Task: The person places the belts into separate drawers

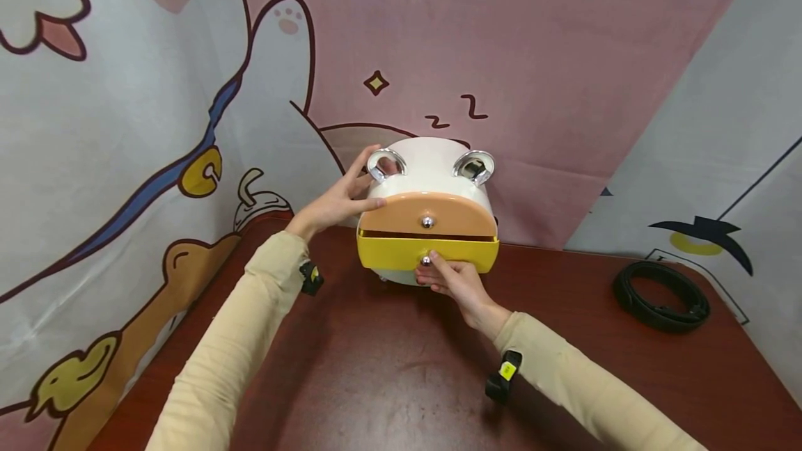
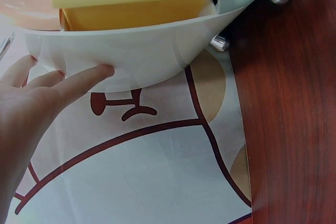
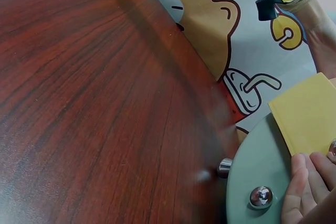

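A small white drawer cabinet [image 1: 429,172] with two mirrored round eyes stands on the table. Its yellow drawer [image 1: 385,253] juts out from the front, between a peach drawer [image 1: 401,211] above and a pale green drawer [image 3: 249,169] below. My left hand [image 1: 335,204] braces the cabinet's left side, thumb over the front edge; in the left wrist view its fairly straight fingers [image 2: 86,80] press the white wall. At the yellow drawer, my right hand [image 1: 462,287] pinches the silver knob [image 1: 426,261], thumb on top and fingers underneath. Those fingers partly cover the green drawer.
A coiled black belt [image 1: 661,296] lies at the right end of the dark red-brown table [image 1: 376,381]. Cartoon-printed cloth [image 1: 526,40] hangs close behind the cabinet and along the left side. Short silver feet [image 3: 224,167] hold up the cabinet.
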A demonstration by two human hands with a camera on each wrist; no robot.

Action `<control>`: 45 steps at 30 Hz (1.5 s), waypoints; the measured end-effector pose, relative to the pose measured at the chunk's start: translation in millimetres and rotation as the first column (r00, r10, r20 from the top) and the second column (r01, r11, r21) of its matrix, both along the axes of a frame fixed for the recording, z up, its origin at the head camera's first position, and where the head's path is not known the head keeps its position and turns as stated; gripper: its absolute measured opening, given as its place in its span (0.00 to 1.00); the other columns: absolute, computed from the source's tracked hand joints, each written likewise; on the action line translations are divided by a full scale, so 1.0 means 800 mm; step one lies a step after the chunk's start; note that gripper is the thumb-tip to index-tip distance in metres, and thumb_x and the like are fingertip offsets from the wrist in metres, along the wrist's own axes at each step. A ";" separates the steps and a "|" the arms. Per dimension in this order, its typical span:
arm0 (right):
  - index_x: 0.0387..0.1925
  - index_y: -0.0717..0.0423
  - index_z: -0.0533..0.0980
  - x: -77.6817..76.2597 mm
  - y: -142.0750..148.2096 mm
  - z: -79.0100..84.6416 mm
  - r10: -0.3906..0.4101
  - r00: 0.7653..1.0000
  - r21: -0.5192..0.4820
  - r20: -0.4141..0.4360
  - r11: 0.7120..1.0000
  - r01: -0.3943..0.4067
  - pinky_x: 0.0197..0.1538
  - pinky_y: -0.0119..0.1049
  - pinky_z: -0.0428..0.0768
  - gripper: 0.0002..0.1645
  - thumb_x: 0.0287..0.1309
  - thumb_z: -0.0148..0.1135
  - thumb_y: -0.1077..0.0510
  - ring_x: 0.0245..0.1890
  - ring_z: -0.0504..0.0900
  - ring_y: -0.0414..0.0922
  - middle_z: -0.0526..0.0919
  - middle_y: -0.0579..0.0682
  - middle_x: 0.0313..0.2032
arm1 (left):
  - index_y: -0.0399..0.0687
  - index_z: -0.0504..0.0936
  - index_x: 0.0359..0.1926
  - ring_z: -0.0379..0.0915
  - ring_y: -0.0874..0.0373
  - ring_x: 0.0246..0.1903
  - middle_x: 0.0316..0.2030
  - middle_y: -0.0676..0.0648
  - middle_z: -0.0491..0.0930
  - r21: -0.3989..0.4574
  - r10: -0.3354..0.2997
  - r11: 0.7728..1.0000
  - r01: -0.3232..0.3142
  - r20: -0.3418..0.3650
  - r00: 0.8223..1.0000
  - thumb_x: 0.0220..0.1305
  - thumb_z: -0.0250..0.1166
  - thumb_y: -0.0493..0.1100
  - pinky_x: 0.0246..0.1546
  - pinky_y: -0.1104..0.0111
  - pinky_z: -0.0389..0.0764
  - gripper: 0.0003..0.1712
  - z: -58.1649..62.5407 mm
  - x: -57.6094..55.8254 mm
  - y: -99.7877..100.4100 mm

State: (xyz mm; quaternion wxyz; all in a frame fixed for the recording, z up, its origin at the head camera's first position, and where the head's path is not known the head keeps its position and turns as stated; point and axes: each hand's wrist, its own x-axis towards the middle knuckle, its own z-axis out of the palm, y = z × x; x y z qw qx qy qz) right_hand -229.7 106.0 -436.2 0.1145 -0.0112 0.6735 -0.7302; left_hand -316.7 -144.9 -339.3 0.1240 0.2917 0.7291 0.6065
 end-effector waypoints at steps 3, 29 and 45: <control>0.51 0.73 0.77 -0.003 -0.001 -0.001 0.005 1.000 -0.006 -0.008 1.000 -0.005 0.43 0.33 0.80 0.32 0.69 0.55 0.44 0.45 0.84 0.52 0.84 0.61 0.44 | 0.78 0.39 0.74 0.62 0.47 0.64 0.73 0.43 0.51 -0.006 0.001 1.000 -0.001 -0.006 1.000 0.66 0.64 0.36 0.55 0.52 0.73 0.54 0.000 -0.001 0.000; 0.52 0.74 0.76 -0.012 -0.004 0.003 0.009 1.000 -0.022 -0.027 1.000 -0.010 0.50 0.45 0.79 0.30 0.71 0.53 0.48 0.47 0.83 0.54 0.84 0.61 0.43 | 0.80 0.41 0.73 0.61 0.48 0.64 0.71 0.42 0.56 -0.010 0.028 1.000 -0.028 -0.022 0.999 0.60 0.68 0.32 0.59 0.51 0.68 0.58 0.001 0.001 0.003; 0.52 0.73 0.76 -0.012 -0.003 0.003 0.007 1.000 -0.010 -0.023 1.000 -0.007 0.48 0.42 0.80 0.30 0.70 0.54 0.47 0.45 0.84 0.52 0.84 0.61 0.43 | 0.66 0.42 0.76 0.54 0.43 0.68 0.71 0.40 0.55 -0.045 0.107 0.993 -0.113 -0.106 0.989 0.54 0.72 0.30 0.59 0.48 0.67 0.61 0.013 0.017 0.009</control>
